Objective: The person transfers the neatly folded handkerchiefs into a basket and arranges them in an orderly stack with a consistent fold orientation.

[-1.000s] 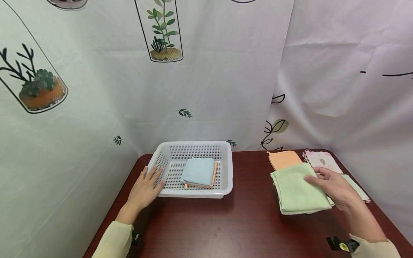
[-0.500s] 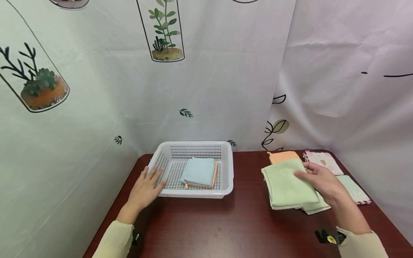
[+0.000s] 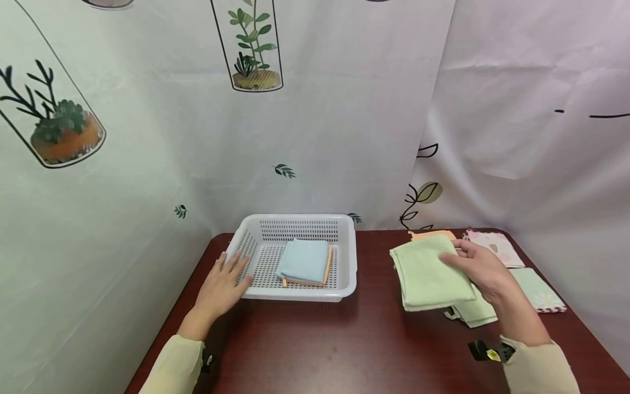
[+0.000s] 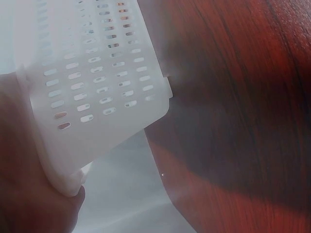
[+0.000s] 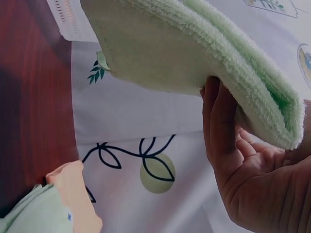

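My right hand (image 3: pixel 479 268) pinches a folded light-green towel (image 3: pixel 430 273) by its right edge, thumb on top and fingers beneath. In the right wrist view the towel (image 5: pixel 160 48) shows thick terry layers and a small loop, held up off the table. My left hand (image 3: pixel 221 287) rests with fingers spread over the left rim of a white plastic basket (image 3: pixel 302 295). The basket wall (image 4: pixel 97 87) with its slots fills much of the left wrist view. Inside the basket, a folded light-blue towel (image 3: pixel 304 260) lies on an orange one (image 3: pixel 327 265).
On the right of the dark red table (image 3: pixel 334 350) lie another green towel (image 3: pixel 474 309), an orange towel (image 3: pixel 433 235) partly hidden, a pink-white towel (image 3: pixel 494 246) and a pale green towel with checked edging (image 3: pixel 538 290). Printed curtains (image 3: pixel 344 137) stand behind and beside the table.
My right hand has carried the green towel leftward and slightly up, uncovering more of the green towel beneath. My left hand and the basket have stayed in place.
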